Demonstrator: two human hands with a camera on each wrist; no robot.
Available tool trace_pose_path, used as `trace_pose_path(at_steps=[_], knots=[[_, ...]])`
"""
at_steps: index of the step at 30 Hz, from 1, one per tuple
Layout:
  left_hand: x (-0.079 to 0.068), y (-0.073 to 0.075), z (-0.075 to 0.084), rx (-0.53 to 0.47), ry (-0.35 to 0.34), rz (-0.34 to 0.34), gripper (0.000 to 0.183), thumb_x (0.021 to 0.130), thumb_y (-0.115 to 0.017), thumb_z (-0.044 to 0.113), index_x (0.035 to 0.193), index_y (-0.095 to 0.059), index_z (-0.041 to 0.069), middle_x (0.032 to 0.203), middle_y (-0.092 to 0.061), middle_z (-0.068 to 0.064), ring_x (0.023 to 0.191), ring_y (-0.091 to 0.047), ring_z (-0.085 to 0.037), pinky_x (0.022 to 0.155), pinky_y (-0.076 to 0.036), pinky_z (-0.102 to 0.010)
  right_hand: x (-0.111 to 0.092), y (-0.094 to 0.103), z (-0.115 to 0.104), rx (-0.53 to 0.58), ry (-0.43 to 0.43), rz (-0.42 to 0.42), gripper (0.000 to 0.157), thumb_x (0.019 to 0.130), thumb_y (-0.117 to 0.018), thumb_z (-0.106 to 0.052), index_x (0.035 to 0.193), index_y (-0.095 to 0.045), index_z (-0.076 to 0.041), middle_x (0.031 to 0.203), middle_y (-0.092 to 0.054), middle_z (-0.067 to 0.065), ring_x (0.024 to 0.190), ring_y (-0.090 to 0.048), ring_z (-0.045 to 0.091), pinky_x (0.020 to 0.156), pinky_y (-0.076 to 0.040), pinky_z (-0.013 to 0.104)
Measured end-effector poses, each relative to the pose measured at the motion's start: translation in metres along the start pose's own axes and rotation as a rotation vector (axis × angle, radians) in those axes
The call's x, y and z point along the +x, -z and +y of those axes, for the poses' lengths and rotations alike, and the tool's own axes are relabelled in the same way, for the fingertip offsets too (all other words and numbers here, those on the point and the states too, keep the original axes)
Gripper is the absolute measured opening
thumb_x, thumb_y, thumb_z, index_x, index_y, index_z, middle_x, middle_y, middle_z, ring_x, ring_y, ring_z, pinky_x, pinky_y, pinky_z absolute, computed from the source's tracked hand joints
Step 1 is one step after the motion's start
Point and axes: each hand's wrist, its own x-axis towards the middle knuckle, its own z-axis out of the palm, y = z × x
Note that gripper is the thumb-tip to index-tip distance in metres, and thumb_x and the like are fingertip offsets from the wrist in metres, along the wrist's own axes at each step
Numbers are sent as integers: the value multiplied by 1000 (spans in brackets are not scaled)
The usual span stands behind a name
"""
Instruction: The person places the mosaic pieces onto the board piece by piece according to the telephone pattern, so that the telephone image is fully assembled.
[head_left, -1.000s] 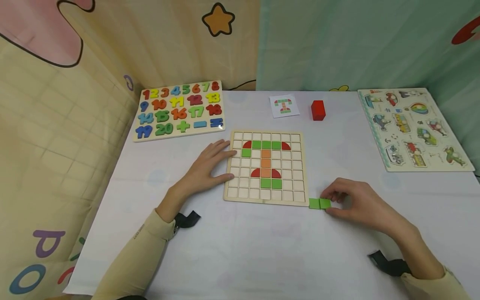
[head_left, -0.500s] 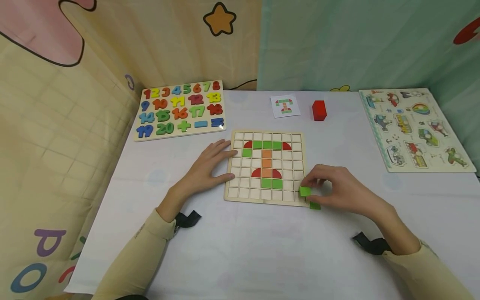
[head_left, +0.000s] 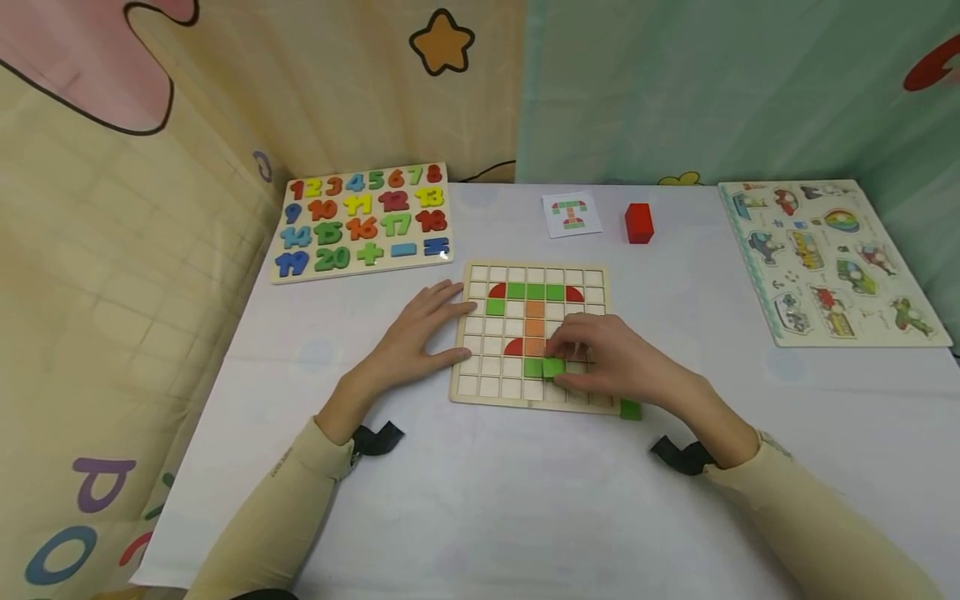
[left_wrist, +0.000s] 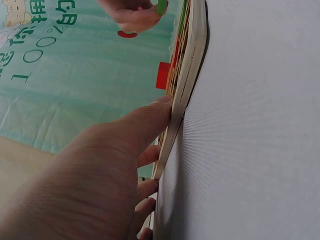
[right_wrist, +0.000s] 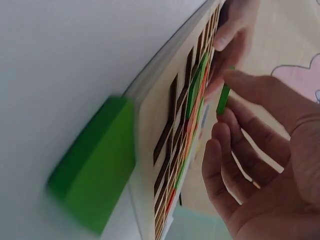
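The wooden grid board (head_left: 457, 375) lies on the table with red quarter-round, green square and orange square tiles in it. My left hand (head_left: 416, 333) rests at its left edge, thumb and fingertips touching the rim. Over the lower middle of the board, my right hand (head_left: 618, 357) pinches a green square tile (right_wrist: 224, 97) between thumb and fingers. In the right wrist view that tile stands clear of the board, held edge-on. A second loose green tile (head_left: 631, 410) lies on the table at the board's lower right corner. My right fingers hide part of the grid.
Behind the board lie a small pattern card (head_left: 572, 215) and a red block (head_left: 639, 223). A number puzzle (head_left: 360, 221) is at back left, a picture puzzle (head_left: 832, 267) at right. Curtains (head_left: 675, 92) hang beyond the table's back edge.
My right hand has picked up a green tile from beside the board and carried it leftward over the grid. The other loose green tile stays on the table. My left hand has not moved.
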Motion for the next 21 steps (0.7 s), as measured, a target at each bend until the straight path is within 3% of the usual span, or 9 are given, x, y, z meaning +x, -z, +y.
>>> trace_pose_path(at_steps=[6, 9, 21], knots=[[-1, 0, 0, 7, -7, 4, 69, 94, -78, 42, 155, -53, 20, 173, -30, -7, 164, -15, -27, 136, -7, -45, 22, -13, -14, -89, -25, 21, 23, 83, -90, -16, 102, -76, -15, 92, -67, -3, 82, -59, 15, 71, -53, 29], [0, 1, -1, 2, -8, 3, 68, 95, -77, 42, 155, -53, 20, 173, -30, -7, 164, -15, -27, 136, -7, -45, 31, -20, -19, -81, -32, 16, 23, 83, -90, -16, 103, -77, -15, 92, -66, -2, 80, -58, 16, 70, -52, 28], [0, 0, -3, 4, -19, 9, 68, 95, -76, 44, 155, -53, 21, 173, -30, -6, 164, -16, -26, 137, -7, -45, 43, -33, -29, -76, -62, -11, 23, 84, -89, -16, 103, -77, -14, 94, -70, -2, 85, -58, 15, 78, -54, 31]])
